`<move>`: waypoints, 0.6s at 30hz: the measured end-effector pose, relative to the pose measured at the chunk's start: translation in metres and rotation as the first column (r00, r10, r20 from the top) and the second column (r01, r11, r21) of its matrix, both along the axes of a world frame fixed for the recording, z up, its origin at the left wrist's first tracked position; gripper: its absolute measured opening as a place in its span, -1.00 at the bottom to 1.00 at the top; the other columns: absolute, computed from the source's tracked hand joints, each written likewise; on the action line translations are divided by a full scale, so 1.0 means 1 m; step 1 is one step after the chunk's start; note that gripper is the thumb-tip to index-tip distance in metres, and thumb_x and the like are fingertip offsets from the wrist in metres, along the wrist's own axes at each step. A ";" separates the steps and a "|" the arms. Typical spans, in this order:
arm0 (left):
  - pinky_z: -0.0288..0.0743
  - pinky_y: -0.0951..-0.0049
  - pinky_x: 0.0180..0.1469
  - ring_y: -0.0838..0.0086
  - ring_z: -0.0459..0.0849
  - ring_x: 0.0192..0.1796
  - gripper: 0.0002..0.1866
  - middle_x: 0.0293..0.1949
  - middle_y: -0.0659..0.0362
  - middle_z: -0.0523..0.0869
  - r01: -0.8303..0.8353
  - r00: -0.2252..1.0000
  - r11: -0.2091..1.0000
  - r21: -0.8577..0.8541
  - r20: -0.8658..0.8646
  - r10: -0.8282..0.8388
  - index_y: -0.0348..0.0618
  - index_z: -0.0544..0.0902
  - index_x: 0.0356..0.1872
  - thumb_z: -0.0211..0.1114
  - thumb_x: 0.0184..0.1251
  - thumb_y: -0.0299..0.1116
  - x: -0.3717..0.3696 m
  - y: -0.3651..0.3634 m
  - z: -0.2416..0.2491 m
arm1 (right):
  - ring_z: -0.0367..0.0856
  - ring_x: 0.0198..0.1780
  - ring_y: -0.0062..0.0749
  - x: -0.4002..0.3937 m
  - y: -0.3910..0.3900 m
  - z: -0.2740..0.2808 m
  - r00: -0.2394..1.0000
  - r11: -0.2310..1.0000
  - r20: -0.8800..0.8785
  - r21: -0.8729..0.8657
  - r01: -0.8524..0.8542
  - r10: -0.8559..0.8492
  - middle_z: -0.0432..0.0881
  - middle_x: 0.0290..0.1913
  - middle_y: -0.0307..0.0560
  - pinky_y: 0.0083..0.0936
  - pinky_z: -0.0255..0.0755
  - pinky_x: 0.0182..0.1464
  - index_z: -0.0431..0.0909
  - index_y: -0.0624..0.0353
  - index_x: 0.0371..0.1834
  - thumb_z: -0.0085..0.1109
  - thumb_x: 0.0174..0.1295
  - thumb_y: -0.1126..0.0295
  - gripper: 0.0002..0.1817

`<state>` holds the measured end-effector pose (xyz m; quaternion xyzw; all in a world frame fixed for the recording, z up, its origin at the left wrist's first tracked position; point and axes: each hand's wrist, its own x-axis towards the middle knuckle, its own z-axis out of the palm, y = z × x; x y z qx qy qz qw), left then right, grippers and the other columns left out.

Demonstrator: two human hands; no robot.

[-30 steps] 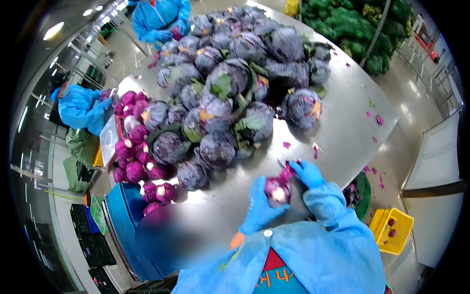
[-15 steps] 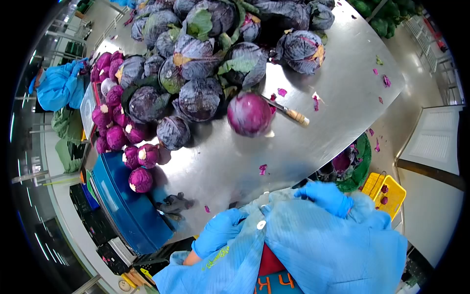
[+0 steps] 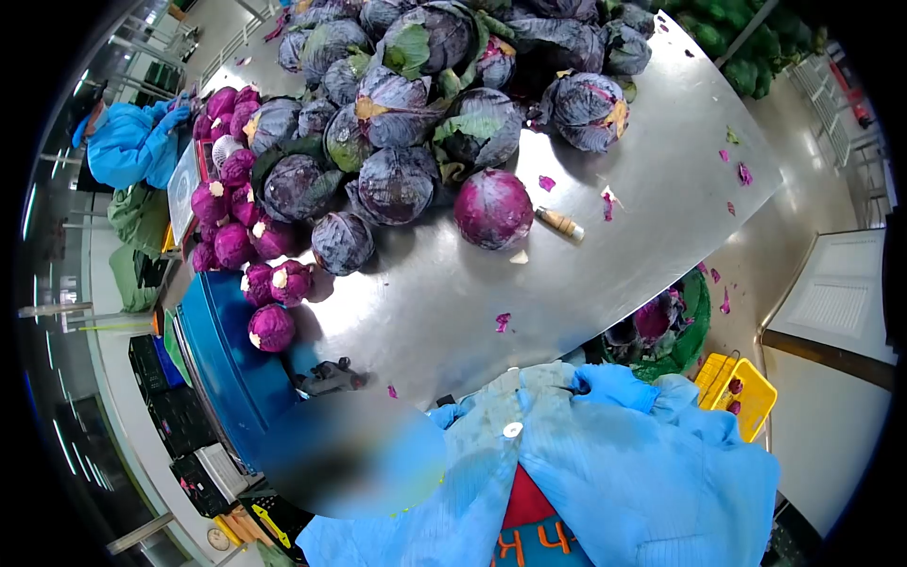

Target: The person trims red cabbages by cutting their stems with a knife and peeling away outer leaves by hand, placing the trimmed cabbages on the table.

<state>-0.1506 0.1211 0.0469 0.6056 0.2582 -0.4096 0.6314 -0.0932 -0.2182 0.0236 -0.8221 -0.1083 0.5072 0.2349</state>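
Progress, as judged: glossy purple cabbages with the outer leaves off (image 3: 232,246) are grouped at the tabletop's (image 3: 425,302) left side; a larger heap of dull, blue-grey leafy cabbages (image 3: 399,184) is untrimmed. One bare, round magenta-purple cabbage (image 3: 493,209) sits apart on the tabletop, at the heap's near edge, just beside a knife's pale wooden handle (image 3: 560,224). Orientation: cabbage nearly spherical, no clear long axis; stem not visible, facing undetermined. Handle lies obliquely, butt pointing right and toward the wearer; blade not visible. Blue-gloved right hand (image 3: 614,386) at coat front, fingers indistinct; left hand (image 3: 444,414) mostly hidden. Cannot tell whether either is open, closed or gripping.
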 end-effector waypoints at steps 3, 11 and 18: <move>0.54 0.39 -0.15 0.43 0.67 -0.26 -0.69 -0.27 0.13 0.74 0.005 0.998 1.000 -0.011 0.061 -0.004 -0.20 0.71 -0.07 0.31 0.32 -0.20 0.000 -0.018 -0.002 | 0.67 -0.17 -0.08 0.004 0.000 -0.007 0.984 0.983 0.097 0.117 0.140 -0.151 0.69 -0.23 -0.04 -0.20 0.48 -0.17 0.63 -0.05 -0.17 0.25 0.05 -0.16 -0.53; 0.54 0.41 -0.14 0.44 0.67 -0.26 -0.69 -0.27 0.14 0.75 0.070 0.996 0.997 0.043 0.045 -0.072 -0.21 0.71 -0.07 0.29 0.33 -0.20 -0.017 -0.003 0.005 | 0.67 -0.09 -0.19 0.035 0.025 0.035 0.997 0.930 0.011 0.362 0.067 -0.076 0.71 -0.14 -0.13 -0.29 0.50 -0.04 0.63 -0.05 -0.07 0.13 0.25 0.05 -0.68; 0.53 0.42 -0.13 0.45 0.67 -0.25 -0.70 -0.27 0.15 0.75 0.165 0.983 0.985 0.061 0.066 -0.168 -0.22 0.71 -0.07 0.29 0.34 -0.21 -0.018 0.015 0.017 | 0.65 0.01 -0.15 0.029 -0.001 0.025 0.958 0.818 -0.237 0.510 0.266 -0.164 0.68 0.02 -0.07 -0.31 0.45 0.13 0.62 -0.05 0.06 0.05 0.32 0.25 -0.71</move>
